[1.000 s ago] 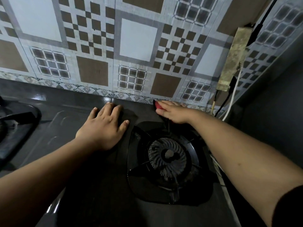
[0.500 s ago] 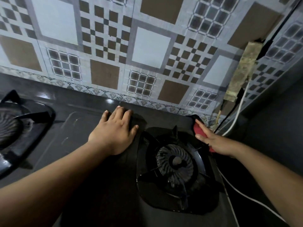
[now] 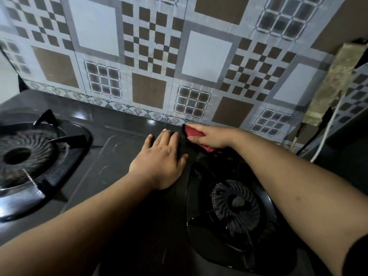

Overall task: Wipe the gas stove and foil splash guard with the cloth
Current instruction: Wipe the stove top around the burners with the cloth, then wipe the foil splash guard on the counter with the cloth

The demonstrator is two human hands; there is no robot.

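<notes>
Meanwhile, a left hand (image 3: 161,158) lies flat with fingers straight on the gas stove (image 3: 123,140), between its two burners, bracing. Just to its right, the right hand (image 3: 211,136) presses a red cloth (image 3: 193,131) against the stove's back edge, fingers curled over it, directly beneath the patterned foil splash guard (image 3: 151,56) rising beyond the fingertips.

Two bare arms, no watch, no rings, no bands. Left hand (image 3: 161,156) with short, plain nails. Right hand (image 3: 211,136) bare too. Dark sleeve edge (image 3: 356,255) high up on the right arm, at the corner. Left arm bare all the way down.
</notes>
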